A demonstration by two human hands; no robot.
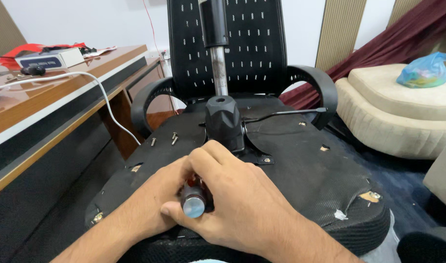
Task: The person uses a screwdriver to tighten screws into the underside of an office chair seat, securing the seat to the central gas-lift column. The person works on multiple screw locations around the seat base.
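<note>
While both hands (208,204) clasp one screwdriver (194,202) | three loose screws (173,139)

You have two hands in view, your left hand (150,199) and your right hand (232,199), both wrapped around one screwdriver handle (194,202). You have one overturned office chair (301,170) under them, with two curved armrests, one (147,104) on the left and one (320,87) on the right, one gas-lift cylinder (217,48) and one black mechanism block (224,122). You can count three loose screws (173,139) lying on the seat underside. One counter (62,97) stands to your left, carrying one white cable (86,75) and one flat box (50,59). One cream sofa (403,112) holds one blue plastic bag (425,69).
</note>
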